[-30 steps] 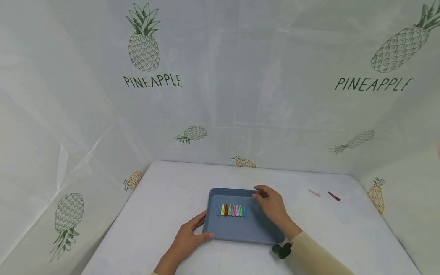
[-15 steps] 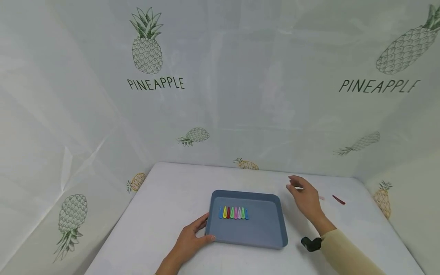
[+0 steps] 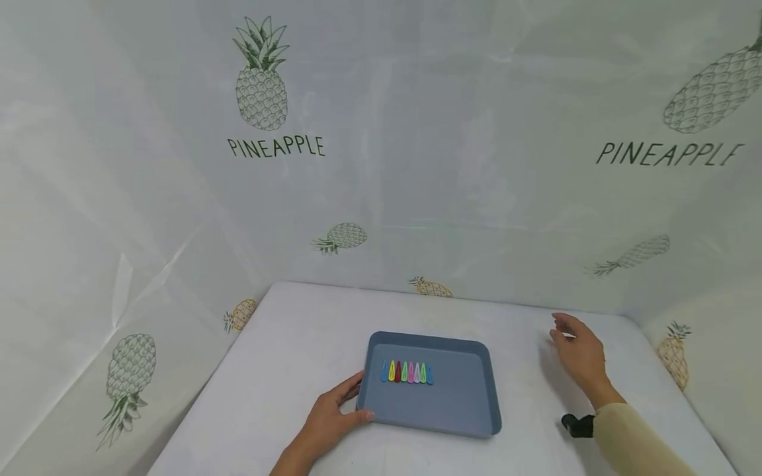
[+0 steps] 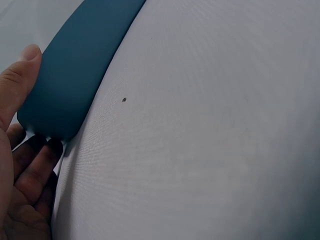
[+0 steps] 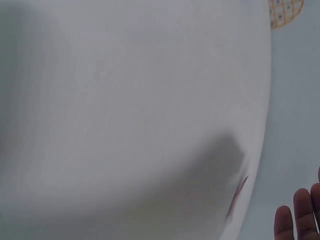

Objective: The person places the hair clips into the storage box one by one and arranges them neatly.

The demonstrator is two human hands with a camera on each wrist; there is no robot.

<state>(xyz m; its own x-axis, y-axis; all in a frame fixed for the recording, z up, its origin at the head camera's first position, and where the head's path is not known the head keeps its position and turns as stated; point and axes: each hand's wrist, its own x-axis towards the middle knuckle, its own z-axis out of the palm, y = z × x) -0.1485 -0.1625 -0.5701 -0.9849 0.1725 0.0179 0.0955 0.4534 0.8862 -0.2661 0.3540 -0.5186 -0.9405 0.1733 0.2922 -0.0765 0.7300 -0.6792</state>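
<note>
A grey-blue tray [image 3: 461,391] lies on the white table. My left hand [image 3: 324,422] holds its near left corner, thumb at the rim and fingers against the side; the left wrist view shows that grip on the tray wall [image 4: 75,70]. Inside the tray, several colourful snap hair clips [image 3: 407,372] stand side by side in a row, blue at both ends. Off to the right, my right hand [image 3: 580,357] hovers over the table with loosely bent fingers and nothing in them. A reddish hair clip [image 5: 237,197] lies below it in the right wrist view; in the head view the hand hides it.
White cloth printed with pineapples [image 3: 262,99] hangs behind and beside the table [image 3: 309,330]. A black wrist camera [image 3: 577,426] sits at the right cuff. The table's edge and a yellow pineapple print [image 5: 286,12] show in the right wrist view.
My right hand has left the tray and moved right, over where a pink and a dark red hair clip lay. The left hand stays at the tray corner; the view has shifted slightly.
</note>
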